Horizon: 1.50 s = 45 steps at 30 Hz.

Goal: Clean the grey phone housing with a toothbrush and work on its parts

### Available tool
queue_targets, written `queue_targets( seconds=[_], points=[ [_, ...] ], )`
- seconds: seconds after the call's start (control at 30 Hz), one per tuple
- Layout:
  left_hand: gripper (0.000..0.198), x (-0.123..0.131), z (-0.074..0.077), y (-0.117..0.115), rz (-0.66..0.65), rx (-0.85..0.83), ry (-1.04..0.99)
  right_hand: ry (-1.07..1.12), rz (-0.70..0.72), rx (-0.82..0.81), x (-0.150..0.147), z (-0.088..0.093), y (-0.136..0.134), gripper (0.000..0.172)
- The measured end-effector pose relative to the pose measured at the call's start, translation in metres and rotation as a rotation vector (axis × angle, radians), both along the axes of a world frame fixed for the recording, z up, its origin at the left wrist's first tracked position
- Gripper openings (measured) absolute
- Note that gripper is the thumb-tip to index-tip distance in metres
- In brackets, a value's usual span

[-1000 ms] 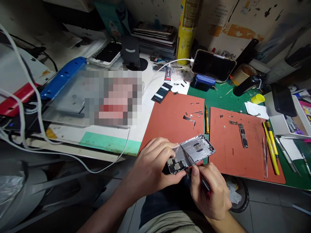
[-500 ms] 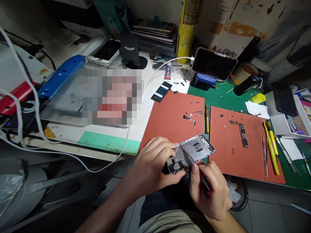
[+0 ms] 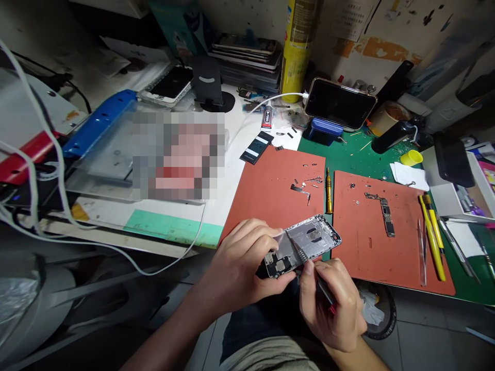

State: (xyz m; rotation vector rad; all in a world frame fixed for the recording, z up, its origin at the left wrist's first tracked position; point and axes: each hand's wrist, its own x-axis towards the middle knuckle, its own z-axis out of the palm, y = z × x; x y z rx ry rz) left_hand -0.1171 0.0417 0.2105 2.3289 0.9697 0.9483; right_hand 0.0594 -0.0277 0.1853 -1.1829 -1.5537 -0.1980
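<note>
My left hand point(image 3: 243, 260) is closed around the lower end of a silver phone housing point(image 3: 284, 239), thumb beneath and fingers over the near corner. Its opened inner side faces up, tilted, with a black speaker part point(image 3: 281, 266) at the lower end. In my right hand point(image 3: 336, 304) is a slim pen-shaped craft knife point(image 3: 302, 254) with a ribbed metal collar and dark handle. Its thin tip rests on or just over the middle of the housing's inner face; contact cannot be made out. My palm hides most of the handle.
Red-brown mats point(image 3: 270, 196) carry small parts, a logic board point(image 3: 385, 216), tweezers point(image 3: 422, 252) and yellow brushes point(image 3: 432, 234). A gold screwdriver point(image 3: 328, 190) lies between them. Behind stand a propped phone point(image 3: 340, 103) and a yellow can point(image 3: 296, 56). A white cable point(image 3: 147, 270) hangs over the left edge.
My right hand has shifted very slightly left, with the tool tip moving a little along the housing. My left hand keeps its hold, and the view has shifted slightly.
</note>
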Motion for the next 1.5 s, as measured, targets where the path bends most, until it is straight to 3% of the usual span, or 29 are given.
queue_targets(
  seconds=[0.37, 0.63, 0.8, 0.97, 1.13, 1.33, 1.5],
  points=[
    [0.031, -0.001, 0.001, -0.001, -0.003, -0.001, 0.021, 0.061, 0.026, -0.108, -0.004, 0.000, -0.006, 0.044],
    [0.029, 0.000, -0.001, -0.001, 0.001, 0.018, 0.012, -0.009, 0.058, -0.262, 0.003, 0.011, -0.008, 0.027],
    [0.029, 0.000, -0.001, -0.001, 0.011, 0.035, 0.007, 0.038, 0.079, -0.165, 0.004, 0.004, -0.006, 0.035],
    [0.028, 0.000, -0.001, -0.001, 0.005, 0.033, 0.017, -0.024, -0.002, -0.042, 0.006, -0.001, -0.004, 0.040],
    [0.032, 0.000, 0.001, -0.002, -0.003, 0.003, 0.026, -0.013, 0.004, -0.115, 0.005, 0.006, -0.004, 0.041],
    [0.033, -0.001, 0.002, -0.004, 0.009, -0.039, -0.013, -0.004, -0.191, -0.247, 0.003, 0.008, -0.007, 0.010],
    [0.035, 0.000, -0.005, -0.006, 0.021, -0.014, -0.037, 0.005, -0.197, -0.278, 0.006, 0.006, -0.007, 0.024]
  ],
)
